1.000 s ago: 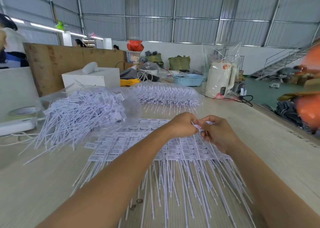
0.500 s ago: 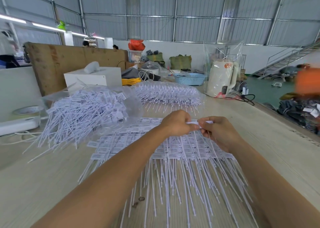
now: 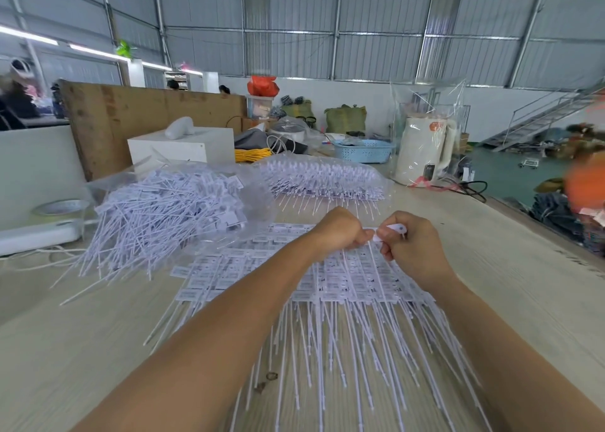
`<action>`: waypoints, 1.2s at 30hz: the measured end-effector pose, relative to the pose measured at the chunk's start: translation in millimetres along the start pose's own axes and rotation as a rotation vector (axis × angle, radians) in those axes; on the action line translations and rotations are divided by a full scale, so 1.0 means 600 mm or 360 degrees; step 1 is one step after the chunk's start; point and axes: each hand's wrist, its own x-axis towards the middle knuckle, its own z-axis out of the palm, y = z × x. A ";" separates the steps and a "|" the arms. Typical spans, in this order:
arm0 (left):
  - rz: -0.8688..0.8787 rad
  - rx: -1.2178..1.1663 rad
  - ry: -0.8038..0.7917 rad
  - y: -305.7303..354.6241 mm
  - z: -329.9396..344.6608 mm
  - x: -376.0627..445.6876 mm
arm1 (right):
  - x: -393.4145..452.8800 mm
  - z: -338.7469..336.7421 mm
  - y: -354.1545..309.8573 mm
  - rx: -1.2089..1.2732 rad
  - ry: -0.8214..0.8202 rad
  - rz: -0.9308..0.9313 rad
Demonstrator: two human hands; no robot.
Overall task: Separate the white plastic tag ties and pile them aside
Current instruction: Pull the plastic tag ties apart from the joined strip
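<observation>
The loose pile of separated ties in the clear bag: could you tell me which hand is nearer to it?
Left. The left hand is just right of the loose pile, pinching a tag strip over the table. The right hand pinches the same strip, farther from the pile.

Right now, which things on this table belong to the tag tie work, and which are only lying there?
Part of the job:
- tie pinched by left hand and right hand
- joined tie sheets under the hands
- loose tie pile at left
- bagged ties behind

Just lying about:
- kettle
- blue basket
- yellow cable
- tape roll
- white box
</observation>
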 end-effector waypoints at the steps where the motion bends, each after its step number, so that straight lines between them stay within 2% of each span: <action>1: -0.0026 -0.0036 -0.0032 -0.002 -0.003 -0.001 | 0.000 -0.001 0.002 -0.0126 0.0023 -0.0063; 3: -0.0061 -0.0139 -0.0174 -0.003 -0.009 -0.004 | 0.002 -0.017 0.008 -0.0404 0.0100 -0.0131; 4: -0.0067 -0.0132 -0.0234 -0.004 -0.012 -0.006 | 0.008 -0.033 0.013 -0.0403 0.0176 -0.0085; 5: -0.0062 -0.0054 -0.0243 -0.006 -0.017 -0.006 | 0.013 -0.052 0.014 -0.0199 0.0259 0.0016; 7: 0.0017 0.0086 -0.0138 -0.011 -0.023 -0.008 | 0.029 -0.086 0.007 0.0544 0.0306 0.0295; 9: 0.0112 0.0074 -0.0109 -0.014 -0.023 -0.012 | 0.039 -0.102 -0.007 0.1182 0.0110 0.0538; 11: 0.0134 0.0121 -0.0153 -0.017 -0.018 -0.013 | 0.040 -0.107 -0.016 0.1464 -0.0088 0.0658; 14: 0.0160 0.0180 -0.0203 -0.020 -0.013 -0.013 | 0.031 -0.102 -0.027 0.1713 -0.0200 0.0723; 16: 0.0176 0.0238 -0.0216 -0.023 -0.014 -0.014 | 0.023 -0.081 -0.033 0.1603 -0.0246 0.0747; 19: 0.0174 0.0257 -0.0231 -0.026 -0.013 -0.014 | 0.011 -0.031 -0.025 0.0987 -0.0319 0.0672; 22: 0.0221 0.0234 -0.0184 -0.026 -0.011 -0.013 | 0.000 0.000 -0.018 0.0719 -0.0349 0.0570; 27: 0.0216 0.0125 -0.0150 -0.035 -0.013 -0.010 | -0.008 0.014 -0.009 0.0664 -0.0361 0.0549; 30: 0.0206 0.0085 -0.0155 -0.041 -0.017 -0.011 | -0.010 0.012 -0.013 0.0622 -0.0285 0.0439; 33: 0.0161 0.0200 -0.0091 -0.046 -0.027 -0.016 | -0.007 0.008 -0.017 0.0645 -0.0206 0.0397; 36: 0.0159 0.0210 -0.0186 -0.050 -0.033 -0.023 | -0.007 0.007 -0.015 0.0654 -0.0226 0.0392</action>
